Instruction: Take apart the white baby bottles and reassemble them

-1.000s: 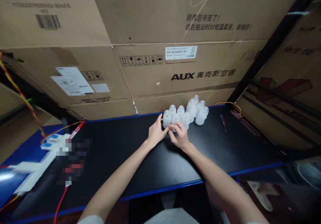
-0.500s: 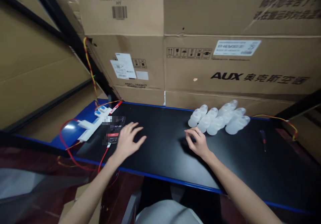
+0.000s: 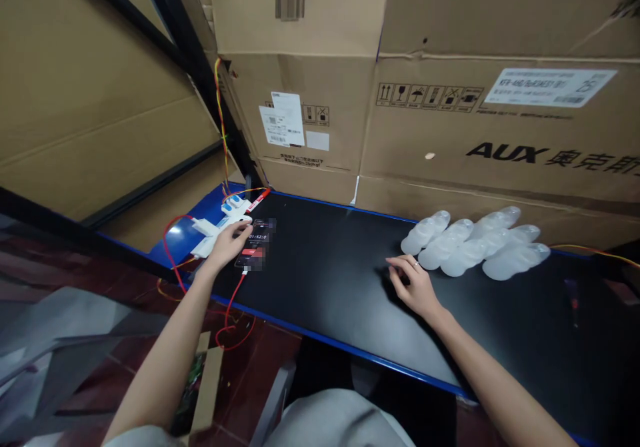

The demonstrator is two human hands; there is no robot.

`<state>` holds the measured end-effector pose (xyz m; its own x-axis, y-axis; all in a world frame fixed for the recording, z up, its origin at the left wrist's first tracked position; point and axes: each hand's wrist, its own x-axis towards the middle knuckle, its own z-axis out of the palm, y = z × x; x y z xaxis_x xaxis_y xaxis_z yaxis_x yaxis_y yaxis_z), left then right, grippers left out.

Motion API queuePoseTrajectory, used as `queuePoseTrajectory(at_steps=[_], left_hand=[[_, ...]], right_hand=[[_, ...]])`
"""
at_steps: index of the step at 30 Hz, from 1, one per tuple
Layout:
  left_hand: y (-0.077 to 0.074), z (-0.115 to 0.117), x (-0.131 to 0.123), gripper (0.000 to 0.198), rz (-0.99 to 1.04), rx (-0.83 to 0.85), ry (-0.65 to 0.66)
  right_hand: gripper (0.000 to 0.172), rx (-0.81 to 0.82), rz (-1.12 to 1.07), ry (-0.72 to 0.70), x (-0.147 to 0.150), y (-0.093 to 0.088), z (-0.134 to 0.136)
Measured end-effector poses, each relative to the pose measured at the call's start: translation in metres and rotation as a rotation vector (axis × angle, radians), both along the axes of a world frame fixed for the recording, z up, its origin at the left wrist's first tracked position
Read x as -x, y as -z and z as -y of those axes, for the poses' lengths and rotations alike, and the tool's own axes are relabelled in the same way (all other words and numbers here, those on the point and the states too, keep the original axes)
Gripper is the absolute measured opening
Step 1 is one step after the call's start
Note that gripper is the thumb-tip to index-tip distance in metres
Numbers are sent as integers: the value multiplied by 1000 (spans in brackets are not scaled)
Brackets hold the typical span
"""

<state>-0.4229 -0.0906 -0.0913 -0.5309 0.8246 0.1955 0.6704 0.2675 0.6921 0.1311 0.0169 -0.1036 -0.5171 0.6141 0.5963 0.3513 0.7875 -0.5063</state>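
My left hand is at the left edge of a phone that lies on the black tabletop. Its fingers are slightly bent and apart from the thumb, with nothing visible in them; whether they touch the phone I cannot tell. A white power strip lies just beyond this hand. My right hand, a ring on one finger, hovers low over the table with loosely curled fingers and a gap to the thumb; it is empty. Close beyond it lies a cluster of several translucent white bottles.
Large cardboard boxes stand along the back edge. A red and white marker lies beside the strip, and a screwdriver at the right. A red cable hangs off the front edge near an open carton.
My left hand has moved from the phone's right side to its left edge, near the power strip. The right hand keeps its place by the bottles. The view has turned left.
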Motion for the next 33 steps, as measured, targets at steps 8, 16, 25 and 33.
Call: queuePoseTrajectory(at_steps=[8, 16, 25, 33], left_hand=[[-20, -50, -5, 52, -374, 88, 101], [-6, -7, 7, 46, -44, -130, 34], [26, 6, 11, 69, 249, -201, -35], [31, -4, 13, 68, 269, -166, 0]], right_hand=[[24, 27, 40, 4, -1, 1, -1], [22, 28, 58, 3, 1, -1, -2], [22, 53, 54, -8, 1, 0, -4], [23, 56, 85, -4, 0, 1, -5]])
